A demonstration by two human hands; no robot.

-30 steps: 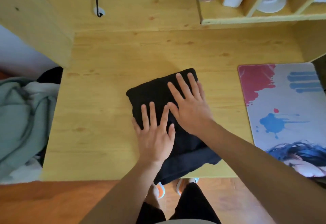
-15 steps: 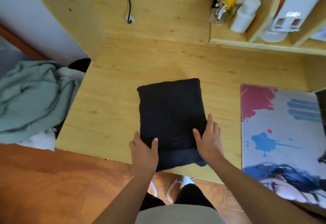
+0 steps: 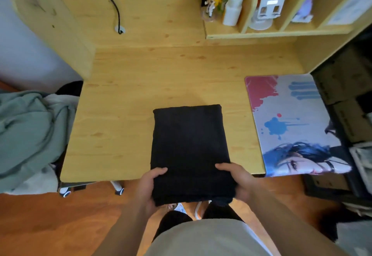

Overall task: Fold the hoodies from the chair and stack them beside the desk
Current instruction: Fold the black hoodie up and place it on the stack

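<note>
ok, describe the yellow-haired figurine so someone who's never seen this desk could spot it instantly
Start at the wooden desk and look to the shelf unit along its back right. In the leftmost compartment stands the small figurine, just left of two white cylindrical bottles. Its bright yellow hair is the only vivid colour among those white neighbours.

One folded black hoodie (image 3: pixel 189 151), two hands, one desk (image 3: pixel 124 114), one mouse mat (image 3: pixel 291 118), two white bottles (image 3: pixel 231 8).

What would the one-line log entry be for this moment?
stage: lifting folded item | black hoodie: folded, near end off desk edge | left hand: grips it | right hand: grips it | green clothes: unfolded, left
</note>
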